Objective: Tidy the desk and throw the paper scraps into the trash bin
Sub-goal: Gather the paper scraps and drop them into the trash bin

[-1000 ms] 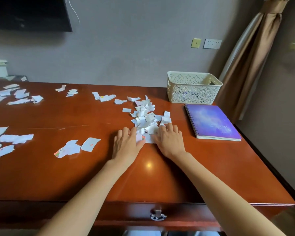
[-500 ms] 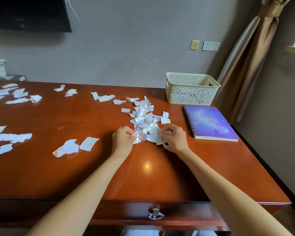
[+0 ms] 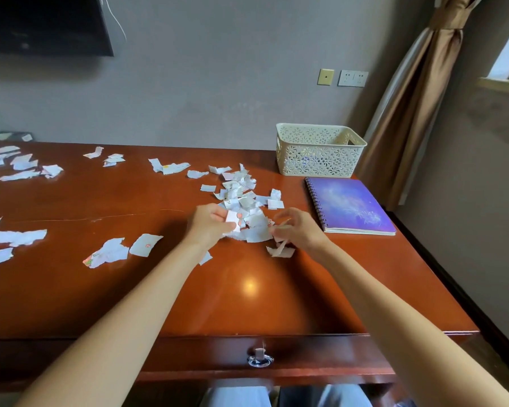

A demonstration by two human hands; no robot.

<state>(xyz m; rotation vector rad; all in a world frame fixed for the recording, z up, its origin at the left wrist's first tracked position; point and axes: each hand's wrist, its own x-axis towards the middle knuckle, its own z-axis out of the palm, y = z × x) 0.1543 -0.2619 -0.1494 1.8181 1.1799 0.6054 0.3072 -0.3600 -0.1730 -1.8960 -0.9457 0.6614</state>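
The left hand (image 3: 209, 227) and right hand (image 3: 300, 232) are each gripping paper scraps (image 3: 254, 230) off the bench (image 3: 159, 289), next needing a gentle lift.

Purple spiral notebook (image 3: 351, 205) lying flat, brown tied curtain (image 3: 409, 107), wall sockets (image 3: 352, 78), dark wall-mounted screen (image 3: 44, 24)

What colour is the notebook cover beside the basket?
Purple-blue, with a cloudy galaxy-like pattern; notebook shows best in the head view.
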